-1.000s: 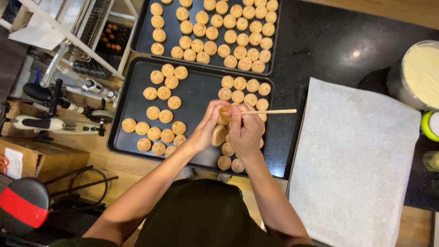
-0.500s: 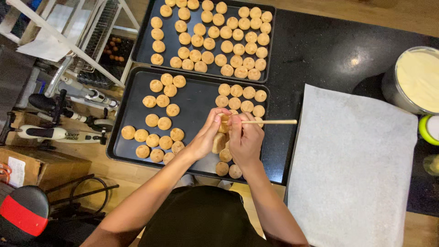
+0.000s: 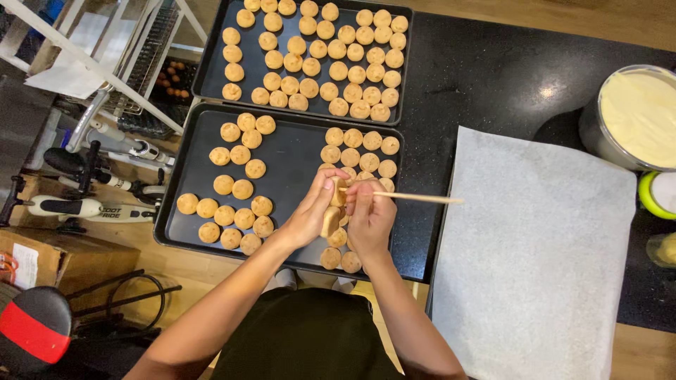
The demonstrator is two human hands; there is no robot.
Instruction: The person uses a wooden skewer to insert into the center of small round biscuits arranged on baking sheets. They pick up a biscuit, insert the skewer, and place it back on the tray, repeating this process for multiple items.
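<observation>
The left hand [image 3: 310,214] pinches one small round puff [image 3: 339,191] above the near tray [image 3: 296,158], steadying it so the wooden stick [image 3: 408,198], gripped in the right hand [image 3: 370,218], meets its side. Two dark trays sit on the black tabletop [image 3: 493,77]; the far tray [image 3: 211,63] carries roughly forty puffs, the near one about thirty-five, beside one sheet of parchment [image 3: 535,260] and one bowl of cream [image 3: 637,116].

Small round golden puff [image 3: 339,191] held upright, thin wooden stick [image 3: 415,198] lying horiz. w/ tip at it.

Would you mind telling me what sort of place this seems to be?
Probably a home or small bakery kitchen: two dark baking trays of small round pastries, a metal bowl of pale cream and a parchment sheet on a black counter.
</observation>
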